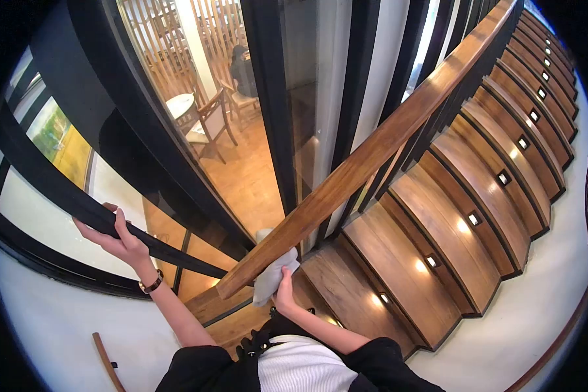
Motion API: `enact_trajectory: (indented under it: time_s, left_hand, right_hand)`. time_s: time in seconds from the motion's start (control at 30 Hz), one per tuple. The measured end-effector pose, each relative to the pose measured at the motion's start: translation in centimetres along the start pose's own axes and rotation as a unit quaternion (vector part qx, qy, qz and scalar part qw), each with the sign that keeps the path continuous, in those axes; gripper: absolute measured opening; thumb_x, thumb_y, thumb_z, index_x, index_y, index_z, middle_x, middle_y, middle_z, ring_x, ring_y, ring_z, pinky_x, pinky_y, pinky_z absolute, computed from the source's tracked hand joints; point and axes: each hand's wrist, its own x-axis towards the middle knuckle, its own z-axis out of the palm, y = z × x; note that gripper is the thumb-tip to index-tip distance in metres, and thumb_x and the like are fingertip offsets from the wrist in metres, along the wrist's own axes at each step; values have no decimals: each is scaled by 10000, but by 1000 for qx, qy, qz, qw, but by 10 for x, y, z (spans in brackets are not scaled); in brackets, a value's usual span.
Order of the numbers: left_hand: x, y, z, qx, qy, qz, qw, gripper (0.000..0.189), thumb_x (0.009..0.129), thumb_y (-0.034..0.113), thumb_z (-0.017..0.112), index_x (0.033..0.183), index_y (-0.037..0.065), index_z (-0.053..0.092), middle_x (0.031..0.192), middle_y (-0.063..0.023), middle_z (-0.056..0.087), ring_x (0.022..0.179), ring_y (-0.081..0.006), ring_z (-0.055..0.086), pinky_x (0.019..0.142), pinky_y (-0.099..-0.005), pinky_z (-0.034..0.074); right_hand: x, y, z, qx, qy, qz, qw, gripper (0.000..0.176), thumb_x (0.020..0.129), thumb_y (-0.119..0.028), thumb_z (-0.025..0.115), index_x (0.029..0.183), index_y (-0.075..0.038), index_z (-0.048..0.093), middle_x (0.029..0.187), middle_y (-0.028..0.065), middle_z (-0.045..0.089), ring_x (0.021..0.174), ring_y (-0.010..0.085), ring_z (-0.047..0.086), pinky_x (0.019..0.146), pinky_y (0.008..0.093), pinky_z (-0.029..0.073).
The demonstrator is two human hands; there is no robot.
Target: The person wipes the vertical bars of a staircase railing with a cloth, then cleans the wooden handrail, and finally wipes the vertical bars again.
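Observation:
My right hand (285, 294) presses a grey cloth (272, 277) against the lower end of a wooden handrail (366, 157). The cloth is folded over both sides of the rail, and part of it shows beyond the far side. Off to the left, my left hand (127, 245) grips a black metal bar (59, 191) of the window frame, its thumb on one side and fingers on the other. A dark bracelet (151, 282) is on that wrist.
Wooden stairs (405, 228) with small lit step lights (431, 261) climb to the upper right. Behind dark posts and glass is a room with a chair (209, 124), a round white table (179, 104) and a seated person (244, 72). A second handrail (106, 361) is at lower left.

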Motion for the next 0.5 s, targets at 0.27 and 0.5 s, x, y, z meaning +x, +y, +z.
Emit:
enact_trajectory:
  time_s: [0.27,0.5]
  left_hand:
    - [0,3,1,-1,-2,-5,1000,750,858,34,592,1509,3,222,1233,-201,520,917,-214,612,566,-249,463]
    - [0,2,1,-7,-1,-12,1000,747,855,37,597,1503,2,228,1229,-209,520,910,-220,612,582,-259,474]
  right_hand:
    - [-57,-129,60,57,56,33,996,627,945,-509,504,1393,-75,442,1377,108,516,1252,253,502,1086,384,375]
    - [-20,-213,80,-138,52,-384,912,549,1035,-336,425,1384,86,383,1405,204,448,1275,284,447,1085,413,343]
